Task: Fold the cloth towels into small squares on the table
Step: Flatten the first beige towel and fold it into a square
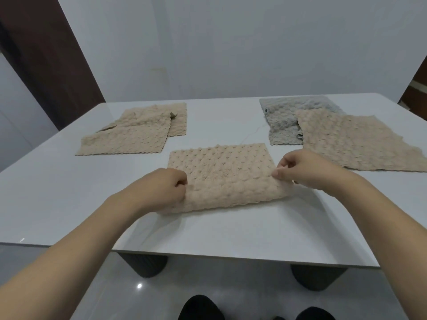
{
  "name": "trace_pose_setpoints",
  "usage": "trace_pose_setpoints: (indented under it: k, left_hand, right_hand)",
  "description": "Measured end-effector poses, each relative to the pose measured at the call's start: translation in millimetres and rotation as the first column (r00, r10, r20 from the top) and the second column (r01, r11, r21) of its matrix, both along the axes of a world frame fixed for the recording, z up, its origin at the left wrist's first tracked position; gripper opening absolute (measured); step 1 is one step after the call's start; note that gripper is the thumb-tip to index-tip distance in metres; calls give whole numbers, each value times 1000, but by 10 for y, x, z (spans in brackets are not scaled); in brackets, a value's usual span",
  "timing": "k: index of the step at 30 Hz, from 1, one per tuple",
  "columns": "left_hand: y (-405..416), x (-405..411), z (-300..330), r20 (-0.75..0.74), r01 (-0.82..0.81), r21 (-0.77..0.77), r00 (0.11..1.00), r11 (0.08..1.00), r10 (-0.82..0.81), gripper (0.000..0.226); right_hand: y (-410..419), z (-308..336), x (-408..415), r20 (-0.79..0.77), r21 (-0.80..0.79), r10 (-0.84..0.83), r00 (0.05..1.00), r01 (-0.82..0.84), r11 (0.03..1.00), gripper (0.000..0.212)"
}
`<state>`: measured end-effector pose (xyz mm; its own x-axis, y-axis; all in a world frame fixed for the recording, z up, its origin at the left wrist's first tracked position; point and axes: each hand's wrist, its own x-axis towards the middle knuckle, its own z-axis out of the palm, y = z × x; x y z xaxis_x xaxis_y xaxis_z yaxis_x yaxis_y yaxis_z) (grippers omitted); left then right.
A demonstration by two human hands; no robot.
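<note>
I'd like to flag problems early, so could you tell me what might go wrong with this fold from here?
1. The left hand and right hand pinch only the near corners of the beige towel, so its middle may sag and the fold crease unevenly.
2. The edges may land misaligned, giving no neat square.
3. The right hand is close to the flat beige towel and could drag it.

White wall [231, 42], glossy grey floor [208, 285], dark door [46, 54].
</note>
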<state>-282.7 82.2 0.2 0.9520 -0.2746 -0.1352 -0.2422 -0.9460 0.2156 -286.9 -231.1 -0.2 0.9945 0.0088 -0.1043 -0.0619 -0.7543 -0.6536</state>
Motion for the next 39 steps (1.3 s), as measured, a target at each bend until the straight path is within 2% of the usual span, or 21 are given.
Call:
trace_pose_setpoints:
  k: [3,7,10,15,20,27,30,36,39]
  left_hand:
    - [49,232,53,83,-35,-69,996,997,41,21]
    - [2,669,37,165,-29,-178,985,984,59,23]
    - [-14,1043,-89,226,-44,-298,967,953,115,22]
    - [72,1469,-484,260,21,-462,959,887,113,22]
    - [204,1645,-674,259,-39,-385,954,922,148,11]
    - [215,1648,-707,325,-46,-235,938,971,123,18]
    - [217,1661,-709,359,-9,-262,927,965,106,18]
    - [191,1632,-723,354,35,-310,932,950,81,9]
    - [179,1611,-693,336,54,-369,939,928,79,10]
  right_hand:
    - [85,10,295,72,-6,-66,995,67,998,22]
    - [257,-29,760,200,-262,-117,973,168,950,22]
    - [398,-175,1141,277,-361,-138,951,236,902,20]
    - [537,-567,1469,387,-503,-54,920,260,824,20]
    - [468,-812,1576,442,-499,-81,893,319,806,15]
    - [433,-794,1573,482,-552,-8,876,311,774,16]
    - [410,-764,1555,419,-591,-64,906,325,739,23]
    - [410,-697,1534,416,-537,-111,903,342,771,22]
    - [400,-700,1538,406,-531,-122,906,342,775,29]
